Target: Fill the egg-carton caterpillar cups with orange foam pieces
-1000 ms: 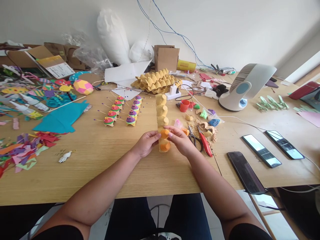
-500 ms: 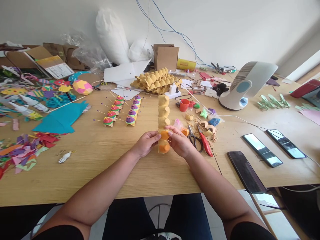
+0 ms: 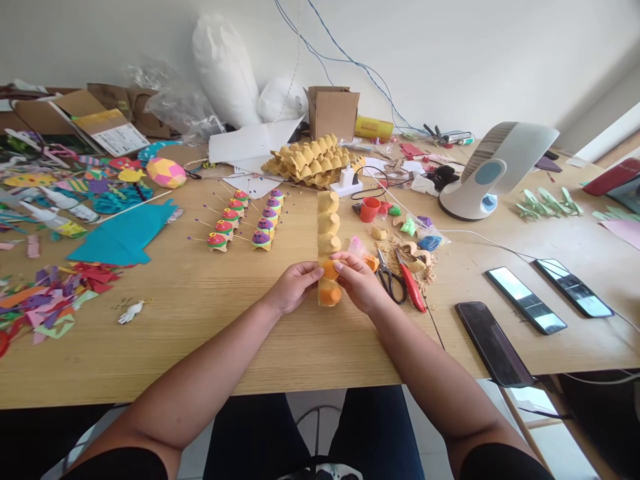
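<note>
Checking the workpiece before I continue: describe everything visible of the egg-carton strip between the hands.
The egg-carton strip is one row of five domed cups, bumps up, yellowish tan, resembling molded pulp. The two nearest carry an orange, clay-like coating; the other three look bare. It points away from the person, the left hand and right hand gripping its sides at the second-nearest cup. Whether it touches the table is unclear.

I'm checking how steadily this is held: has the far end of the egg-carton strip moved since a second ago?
Yes, slightly: the far end of the egg-carton strip has shifted right, judged against the white power strip beyond it.
</note>
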`<state>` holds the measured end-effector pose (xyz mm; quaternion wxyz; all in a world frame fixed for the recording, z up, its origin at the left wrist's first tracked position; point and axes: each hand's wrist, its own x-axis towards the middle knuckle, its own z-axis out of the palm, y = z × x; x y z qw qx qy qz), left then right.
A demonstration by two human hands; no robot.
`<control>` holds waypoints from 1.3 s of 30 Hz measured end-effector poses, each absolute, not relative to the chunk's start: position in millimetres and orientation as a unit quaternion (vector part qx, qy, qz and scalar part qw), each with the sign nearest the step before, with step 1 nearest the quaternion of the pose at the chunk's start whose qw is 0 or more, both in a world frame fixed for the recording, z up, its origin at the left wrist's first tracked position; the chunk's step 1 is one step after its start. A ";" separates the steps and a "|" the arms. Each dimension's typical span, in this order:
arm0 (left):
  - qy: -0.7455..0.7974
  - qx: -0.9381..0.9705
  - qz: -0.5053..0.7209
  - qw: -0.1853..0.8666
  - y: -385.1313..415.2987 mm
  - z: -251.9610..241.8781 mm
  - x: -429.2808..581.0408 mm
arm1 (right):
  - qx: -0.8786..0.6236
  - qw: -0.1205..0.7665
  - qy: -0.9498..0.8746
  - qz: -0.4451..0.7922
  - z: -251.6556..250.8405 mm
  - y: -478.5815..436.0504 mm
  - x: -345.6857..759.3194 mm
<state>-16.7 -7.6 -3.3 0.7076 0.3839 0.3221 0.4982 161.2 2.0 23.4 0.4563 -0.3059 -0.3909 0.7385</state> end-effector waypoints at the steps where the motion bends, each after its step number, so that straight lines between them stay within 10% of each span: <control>1: 0.322 0.383 0.499 0.707 -7.9 -3.1 -16.5 | -0.309 0.460 -0.397 0.732 23.5 2.4 160.7; 39: 0.290 0.233 0.466 0.803 -15.1 3.2 -12.7 | -0.260 0.446 -0.310 0.798 24.2 -5.3 156.0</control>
